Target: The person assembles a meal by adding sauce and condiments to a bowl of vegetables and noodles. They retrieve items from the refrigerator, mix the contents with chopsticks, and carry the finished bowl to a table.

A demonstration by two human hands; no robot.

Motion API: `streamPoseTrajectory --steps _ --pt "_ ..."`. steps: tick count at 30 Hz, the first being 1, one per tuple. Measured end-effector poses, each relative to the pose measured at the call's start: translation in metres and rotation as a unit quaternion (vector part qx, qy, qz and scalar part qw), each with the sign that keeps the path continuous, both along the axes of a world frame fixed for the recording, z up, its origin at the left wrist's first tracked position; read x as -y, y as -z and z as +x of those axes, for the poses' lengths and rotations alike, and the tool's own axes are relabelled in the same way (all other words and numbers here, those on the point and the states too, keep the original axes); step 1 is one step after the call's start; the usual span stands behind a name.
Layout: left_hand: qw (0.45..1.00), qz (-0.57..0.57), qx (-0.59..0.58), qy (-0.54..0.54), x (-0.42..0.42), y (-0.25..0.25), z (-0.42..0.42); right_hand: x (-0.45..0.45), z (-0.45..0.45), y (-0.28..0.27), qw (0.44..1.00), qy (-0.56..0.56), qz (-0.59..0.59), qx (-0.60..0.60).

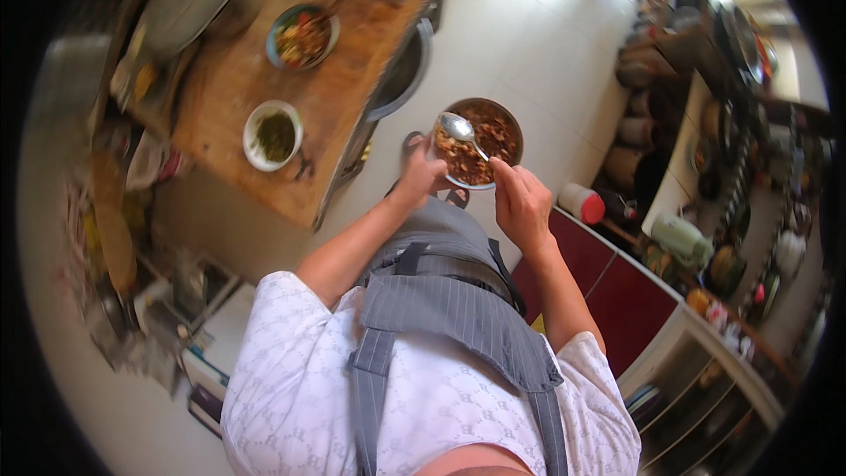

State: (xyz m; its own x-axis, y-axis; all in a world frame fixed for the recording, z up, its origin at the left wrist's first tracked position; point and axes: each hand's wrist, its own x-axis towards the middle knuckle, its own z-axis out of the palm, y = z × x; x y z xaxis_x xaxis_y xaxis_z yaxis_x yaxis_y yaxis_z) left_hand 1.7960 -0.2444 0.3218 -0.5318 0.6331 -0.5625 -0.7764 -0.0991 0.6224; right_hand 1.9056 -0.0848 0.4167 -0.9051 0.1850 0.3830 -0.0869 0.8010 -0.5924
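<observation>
My left hand grips the near left rim of a round bowl, holding it up above the floor in front of my body. Chopped reddish-brown food with paler pieces fills much of the bowl. Between the thumb and fingers of my right hand is the handle of a metal spoon. The spoon's head lies over the food near the bowl's far left side; whether it touches the food I cannot tell.
A wooden table stands at left, bearing a white bowl of dark green food and a blue-rimmed bowl of mixed food. A grey basin is beside it. Dark red cabinets, a green thermos and a red-lidded container are at right.
</observation>
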Motion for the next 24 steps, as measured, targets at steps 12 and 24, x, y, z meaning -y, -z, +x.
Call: streamPoseTrajectory --steps 12,24 --pt "0.982 -0.099 -0.007 -0.159 0.162 0.072 0.112 0.211 -0.079 0.028 0.969 -0.225 -0.062 0.086" --pt "0.990 -0.033 -0.029 -0.135 0.233 0.003 0.048 0.245 -0.093 0.005 0.984 -0.092 -0.109 0.107"
